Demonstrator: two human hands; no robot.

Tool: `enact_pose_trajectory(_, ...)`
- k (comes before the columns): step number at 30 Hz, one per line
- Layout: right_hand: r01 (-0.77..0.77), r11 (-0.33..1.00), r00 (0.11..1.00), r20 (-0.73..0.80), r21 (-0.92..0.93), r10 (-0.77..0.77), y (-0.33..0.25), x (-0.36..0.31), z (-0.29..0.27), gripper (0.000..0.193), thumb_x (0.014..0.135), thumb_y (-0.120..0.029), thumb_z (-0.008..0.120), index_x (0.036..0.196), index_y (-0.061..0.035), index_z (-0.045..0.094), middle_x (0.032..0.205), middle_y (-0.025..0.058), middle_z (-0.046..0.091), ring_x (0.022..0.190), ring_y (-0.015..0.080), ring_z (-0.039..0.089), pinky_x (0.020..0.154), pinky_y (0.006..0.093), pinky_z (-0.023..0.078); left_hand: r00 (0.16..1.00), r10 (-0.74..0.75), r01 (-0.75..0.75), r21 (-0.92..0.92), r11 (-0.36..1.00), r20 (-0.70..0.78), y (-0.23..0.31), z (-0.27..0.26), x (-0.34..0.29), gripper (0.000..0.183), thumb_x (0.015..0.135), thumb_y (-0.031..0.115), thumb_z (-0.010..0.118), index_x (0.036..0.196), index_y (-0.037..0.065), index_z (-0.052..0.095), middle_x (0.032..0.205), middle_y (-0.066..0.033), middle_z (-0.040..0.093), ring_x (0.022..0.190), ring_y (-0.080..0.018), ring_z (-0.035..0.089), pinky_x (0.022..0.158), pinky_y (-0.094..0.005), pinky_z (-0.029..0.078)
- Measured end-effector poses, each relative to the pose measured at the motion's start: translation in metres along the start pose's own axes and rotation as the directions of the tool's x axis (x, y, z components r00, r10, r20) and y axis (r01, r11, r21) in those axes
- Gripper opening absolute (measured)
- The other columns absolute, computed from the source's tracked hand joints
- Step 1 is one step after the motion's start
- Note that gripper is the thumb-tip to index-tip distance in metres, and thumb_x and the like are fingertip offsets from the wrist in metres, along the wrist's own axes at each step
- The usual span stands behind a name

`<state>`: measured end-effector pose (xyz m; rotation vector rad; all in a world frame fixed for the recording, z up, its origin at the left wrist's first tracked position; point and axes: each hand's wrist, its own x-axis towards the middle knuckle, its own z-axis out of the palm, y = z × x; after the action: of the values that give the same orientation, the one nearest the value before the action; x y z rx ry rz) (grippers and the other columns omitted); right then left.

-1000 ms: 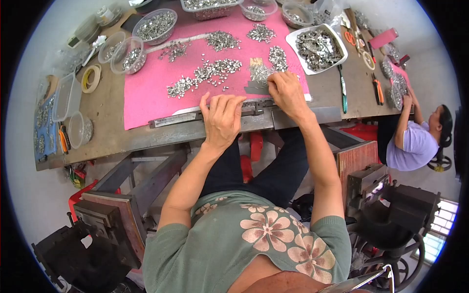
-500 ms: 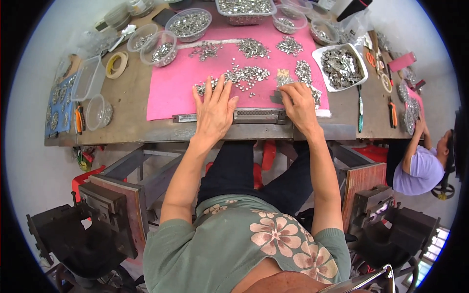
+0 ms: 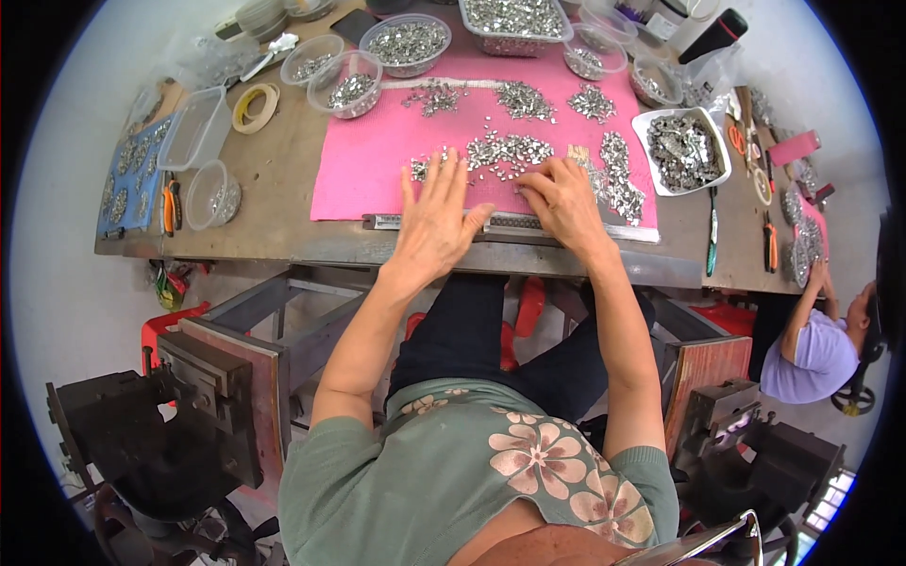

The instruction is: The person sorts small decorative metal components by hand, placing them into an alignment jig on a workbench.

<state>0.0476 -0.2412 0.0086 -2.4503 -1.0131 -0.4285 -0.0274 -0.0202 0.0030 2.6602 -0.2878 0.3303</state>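
My left hand (image 3: 436, 222) lies with outstretched fingers on the pink mat (image 3: 363, 174), over the near left end of the loose silver pieces. The fingertips touch a few of them. My right hand (image 3: 563, 208) is bent above a narrow metal rail (image 3: 514, 224) at the mat's front edge, thumb and forefinger pinched together. Whatever sits in that pinch is too small to make out. Just beyond both hands spreads a pile of small shiny metal pieces (image 3: 510, 151). Part of the rail is hidden by my hands.
Round clear tubs (image 3: 349, 92) and a rectangular tub (image 3: 514, 42) of metal pieces line the back. A white tray (image 3: 651, 156) of pieces stands right, beside a green-handled tool (image 3: 713, 231). Tape (image 3: 255, 108) and orange-handled pliers (image 3: 171, 203) lie left. A co-worker (image 3: 812, 344) sits at far right.
My right hand has moved left along the rail, and the grey flat piece by its fingers no longer shows. My left hand stays spread on the mat. The whole view has shifted slightly.
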Motion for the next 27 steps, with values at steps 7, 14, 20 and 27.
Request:
enact_pose_trajectory(7,0.100,0.992,0.995,-0.010,-0.075,-0.101,-0.015,0.015,0.013,0.032,0.087,-0.014,0.067,0.119,-0.0152,0.072,0.126,0.0063,0.063,0.117,0.0316,0.056,0.093,0.0451,0.045,0.989,0.037,-0.029,-0.060,0.998,0.142,0.016,0.005,-0.003,0.079,0.106,0.055,0.039,0.152,-0.008,0.037,0.162,-0.0248,0.032,0.153,-0.0362,0.027,0.122,-0.0635,0.006)
enact_pose_trajectory(14,0.125,0.966,0.991,0.069,-0.228,-0.112,0.006,0.010,0.005,0.035,0.088,-0.015,0.066,0.122,-0.0195,0.072,0.138,0.0064,0.059,0.127,0.0374,0.052,0.103,0.0520,0.042,0.990,0.109,-0.074,-0.335,0.939,0.086,0.011,-0.008,-0.008,0.051,0.102,0.038,0.057,0.141,0.005,0.058,0.152,-0.0216,0.049,0.146,-0.0345,0.042,0.123,-0.0605,0.010)
enact_pose_trajectory(20,0.055,0.997,0.998,0.001,0.054,-0.055,-0.006,0.012,0.005,0.017,0.087,-0.012,0.070,0.103,-0.0098,0.074,0.109,0.0082,0.066,0.107,0.0297,0.058,0.090,0.0448,0.045,0.973,-0.105,0.056,-0.232,0.971,-0.207,-0.027,-0.010,0.006,0.015,0.090,0.019,0.073,0.102,0.010,0.073,0.093,-0.0035,0.070,0.091,-0.0223,0.062,0.094,-0.0476,0.036)
enact_pose_trajectory(27,-0.035,0.999,0.997,-0.060,0.039,0.037,-0.027,0.022,0.032,0.010,0.085,-0.011,0.071,0.095,-0.0083,0.071,0.094,0.0089,0.061,0.095,0.0281,0.058,0.083,0.0409,0.044,0.957,0.029,-0.056,-0.085,0.995,-0.287,-0.034,0.006,0.024,0.008,0.086,0.018,0.077,0.092,0.014,0.074,0.084,0.0000,0.065,0.086,-0.0208,0.059,0.093,-0.0442,0.034)
